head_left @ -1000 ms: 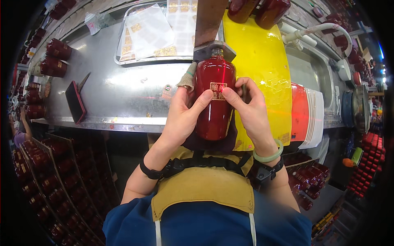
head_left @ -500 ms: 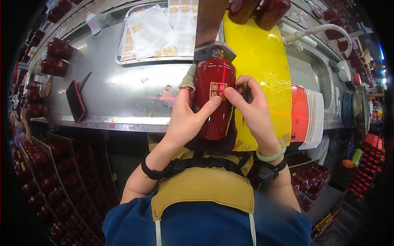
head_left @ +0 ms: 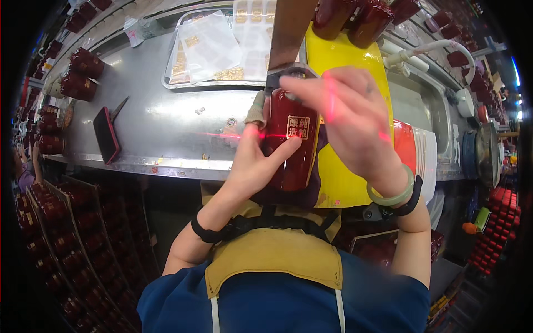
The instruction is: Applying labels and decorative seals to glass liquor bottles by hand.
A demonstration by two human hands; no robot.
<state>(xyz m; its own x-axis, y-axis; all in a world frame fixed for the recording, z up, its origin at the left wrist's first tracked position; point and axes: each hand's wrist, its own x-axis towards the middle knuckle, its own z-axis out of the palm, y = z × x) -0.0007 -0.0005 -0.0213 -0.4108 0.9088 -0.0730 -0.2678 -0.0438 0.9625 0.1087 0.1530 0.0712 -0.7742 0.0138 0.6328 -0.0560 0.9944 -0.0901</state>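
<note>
A dark red glass bottle (head_left: 282, 108) lies with its neck pointing away from me, a square gold decal (head_left: 298, 127) on its side. Wrapped round its left side, my left hand (head_left: 252, 164) grips it, thumb just below the decal. A cloth finger sleeve (head_left: 257, 110) covers one finger of that hand. My right hand (head_left: 358, 114) is raised over the bottle's shoulder and neck, blurred by motion; whether it holds anything cannot be made out. Red laser light falls on the decal and across this hand. Dark cloth (head_left: 312, 186) sits under the bottle's base.
A brown upright post (head_left: 288, 33) stands beyond the bottle's neck. Behind left is a metal tray (head_left: 172, 83) with decal sheets (head_left: 214, 44). A phone (head_left: 105, 135) stands at left on the steel counter. At right lie a yellow mat (head_left: 350, 183) and a sink (head_left: 416, 94); more red bottles (head_left: 369, 25) stand behind.
My right hand has lifted off the bottle's side by the decal and moved up and away, over the neck. The left hand keeps its grip on the bottle.
</note>
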